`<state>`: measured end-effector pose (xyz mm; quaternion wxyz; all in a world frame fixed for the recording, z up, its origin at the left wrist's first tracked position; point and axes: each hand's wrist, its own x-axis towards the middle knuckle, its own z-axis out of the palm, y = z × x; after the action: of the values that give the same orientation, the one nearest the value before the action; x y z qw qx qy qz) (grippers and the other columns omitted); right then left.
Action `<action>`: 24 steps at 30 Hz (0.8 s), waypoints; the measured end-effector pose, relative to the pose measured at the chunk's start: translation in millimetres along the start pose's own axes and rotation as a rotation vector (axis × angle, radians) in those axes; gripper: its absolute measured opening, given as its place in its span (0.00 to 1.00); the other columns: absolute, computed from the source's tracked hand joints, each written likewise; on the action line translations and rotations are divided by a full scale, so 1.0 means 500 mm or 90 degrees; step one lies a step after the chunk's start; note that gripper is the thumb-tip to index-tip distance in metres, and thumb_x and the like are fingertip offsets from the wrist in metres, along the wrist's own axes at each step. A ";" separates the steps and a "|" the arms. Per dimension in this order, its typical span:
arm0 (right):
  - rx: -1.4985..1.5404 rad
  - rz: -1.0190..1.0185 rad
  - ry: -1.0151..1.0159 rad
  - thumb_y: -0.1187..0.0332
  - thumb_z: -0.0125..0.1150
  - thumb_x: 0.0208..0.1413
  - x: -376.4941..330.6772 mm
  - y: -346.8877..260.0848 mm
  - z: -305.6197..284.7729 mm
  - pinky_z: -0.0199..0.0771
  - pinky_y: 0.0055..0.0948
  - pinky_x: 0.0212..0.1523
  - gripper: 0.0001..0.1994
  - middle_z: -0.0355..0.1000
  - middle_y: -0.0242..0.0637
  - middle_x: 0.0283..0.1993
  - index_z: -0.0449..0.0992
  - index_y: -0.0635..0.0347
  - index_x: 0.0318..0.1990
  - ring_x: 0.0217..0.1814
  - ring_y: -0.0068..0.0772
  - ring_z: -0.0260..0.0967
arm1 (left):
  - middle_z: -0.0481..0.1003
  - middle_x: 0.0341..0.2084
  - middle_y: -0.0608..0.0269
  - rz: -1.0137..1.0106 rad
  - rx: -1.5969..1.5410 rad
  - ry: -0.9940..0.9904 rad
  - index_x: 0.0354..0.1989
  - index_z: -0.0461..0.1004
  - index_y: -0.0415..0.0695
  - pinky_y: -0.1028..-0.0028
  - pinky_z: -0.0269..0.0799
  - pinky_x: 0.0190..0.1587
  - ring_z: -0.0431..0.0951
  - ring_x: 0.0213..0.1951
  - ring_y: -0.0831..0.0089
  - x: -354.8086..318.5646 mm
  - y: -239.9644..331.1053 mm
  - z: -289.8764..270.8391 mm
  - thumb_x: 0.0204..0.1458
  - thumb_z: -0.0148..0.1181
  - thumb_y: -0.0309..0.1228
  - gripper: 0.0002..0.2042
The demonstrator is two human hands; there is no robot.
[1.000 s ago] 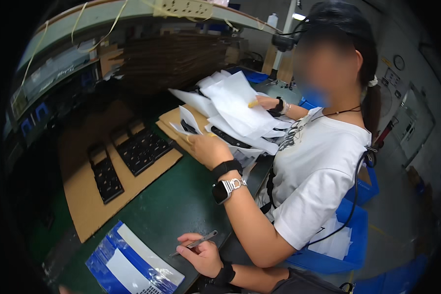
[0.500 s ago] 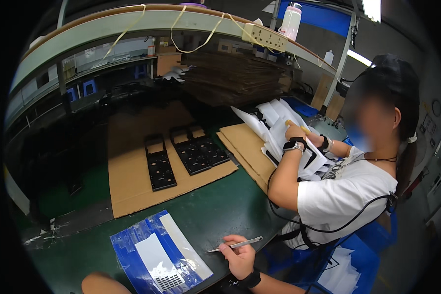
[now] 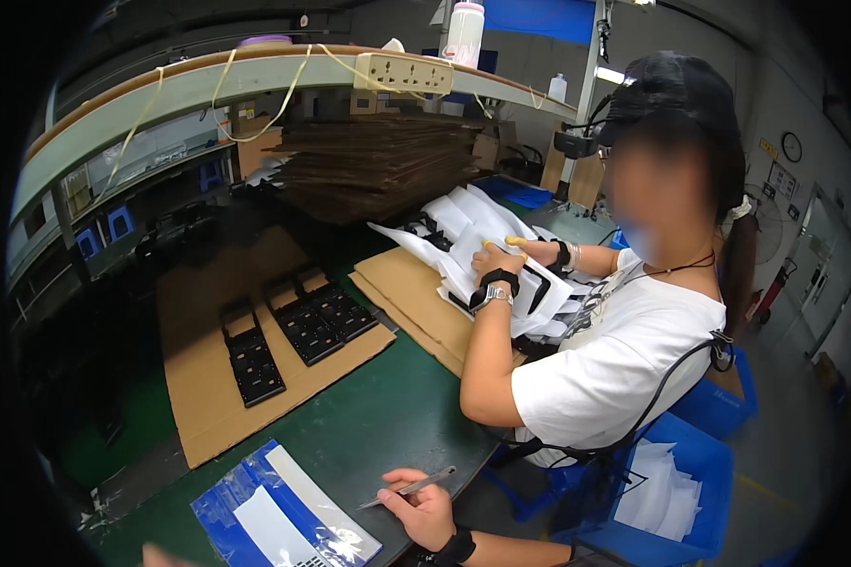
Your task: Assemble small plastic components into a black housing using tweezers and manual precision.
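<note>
My right hand point(image 3: 416, 510) has its fingers closed around a pair of slim metal tweezers point(image 3: 437, 479), the pointed end facing left just above the green table point(image 3: 369, 435). Beside it lies a blue folder point(image 3: 219, 506) covered in clear tape, with a white strip along one edge. On the folder rests a white sheet point(image 3: 272, 524) bearing a grid of small dark labels at its near end. Only a blurred sliver of my left hand point(image 3: 158, 557) shows at the bottom edge; its fingers are hidden.
Black perforated metal frames point(image 3: 253, 369) lie on a cardboard sheet point(image 3: 194, 416). On the right, a seated co-worker point(image 3: 596, 378) handles white foam sheets point(image 3: 463, 246). Blue bins point(image 3: 709, 491) stand beside that person. A shelf with a power strip point(image 3: 402, 74) crosses above; stacked cardboard point(image 3: 378, 161) lies behind.
The view has swung right and up, so the scene sits farther left and lower. The tweezers stay in my right hand. Less of my left arm shows. The co-worker's hands have drawn closer together.
</note>
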<state>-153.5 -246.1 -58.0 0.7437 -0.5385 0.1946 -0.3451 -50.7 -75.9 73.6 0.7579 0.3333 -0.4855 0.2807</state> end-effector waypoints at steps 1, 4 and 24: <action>-0.017 -0.014 -0.014 0.78 0.53 0.45 -0.005 -0.014 0.005 0.59 0.09 0.26 0.12 0.66 0.28 0.25 0.64 0.67 0.39 0.25 0.10 0.60 | 0.59 0.46 0.50 -0.126 0.161 -0.075 0.44 0.59 0.34 0.70 0.63 0.46 0.64 0.44 0.66 -0.032 -0.038 -0.100 0.45 0.46 0.30 0.18; -0.040 -0.010 0.016 0.78 0.53 0.45 0.006 0.005 -0.023 0.60 0.10 0.28 0.12 0.67 0.30 0.26 0.64 0.68 0.39 0.27 0.12 0.61 | 0.54 0.50 0.53 -0.311 0.512 -0.387 0.45 0.60 0.39 0.69 0.51 0.50 0.54 0.52 0.65 0.023 -0.210 0.039 0.39 0.52 0.30 0.21; -0.138 -0.081 0.018 0.74 0.58 0.41 -0.002 -0.017 -0.010 0.63 0.16 0.22 0.06 0.69 0.32 0.25 0.70 0.64 0.28 0.21 0.16 0.65 | 0.65 0.20 0.67 -0.628 0.419 -0.284 0.23 0.63 0.39 0.77 0.60 0.26 0.64 0.24 0.77 -0.014 -0.616 -0.318 0.38 0.45 0.15 0.05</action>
<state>-159.9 -250.3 -51.8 0.6548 -0.6222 0.2064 -0.3761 264.9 -143.9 -53.3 0.5364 0.7840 -0.3093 -0.0436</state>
